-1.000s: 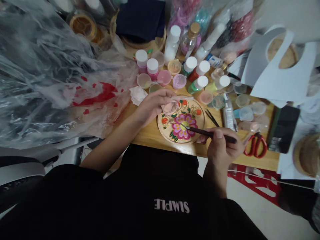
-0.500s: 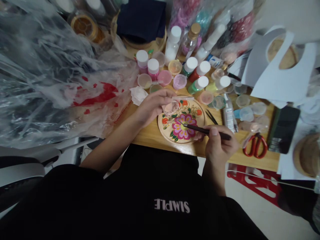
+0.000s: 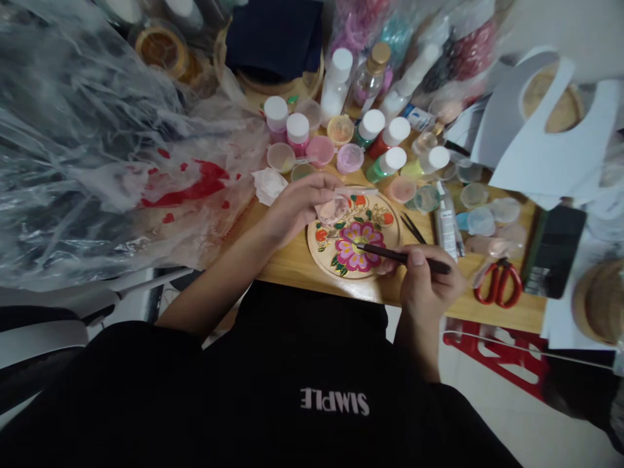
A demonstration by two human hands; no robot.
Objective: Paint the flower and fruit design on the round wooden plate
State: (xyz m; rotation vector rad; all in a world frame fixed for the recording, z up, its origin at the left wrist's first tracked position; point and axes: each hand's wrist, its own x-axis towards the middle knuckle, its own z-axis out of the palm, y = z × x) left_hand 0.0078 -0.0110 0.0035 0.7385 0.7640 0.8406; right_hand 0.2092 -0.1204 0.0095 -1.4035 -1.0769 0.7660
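A round wooden disc painted with a pink flower, green leaves and orange fruits lies on the wooden table. My right hand is closed round a dark paintbrush, its tip on the flower's yellow centre. My left hand rests at the disc's upper left edge, fingers pinched on a small clear paint cup.
White-capped paint bottles and small open paint cups crowd the table behind the disc. Red scissors, a glue tube, a dark phone lie at right. Crumpled plastic bags fill the left.
My right hand moved slightly left with the brush, bringing its tip onto the flower's centre. My left hand has stayed put.
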